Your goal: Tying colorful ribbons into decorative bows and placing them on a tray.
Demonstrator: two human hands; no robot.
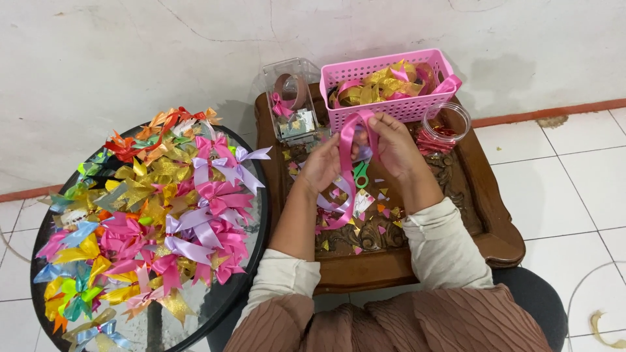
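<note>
A pink satin ribbon (346,148) is looped between both hands above the carved wooden table (498,236). My left hand (323,163) pinches the ribbon's lower part, and its tail hangs down toward my wrist. My right hand (395,145) holds the top of the loop just in front of the pink plastic basket (405,107). Green-handled scissors (360,175) lie on the table under my hands, partly hidden.
The basket holds gold and pink ribbon pieces. A clear plastic box (293,98) and a clear jar (443,128) with red contents stand beside it. Small ribbon scraps litter the table. A round glass table (225,294) on the left carries several finished bows (163,208).
</note>
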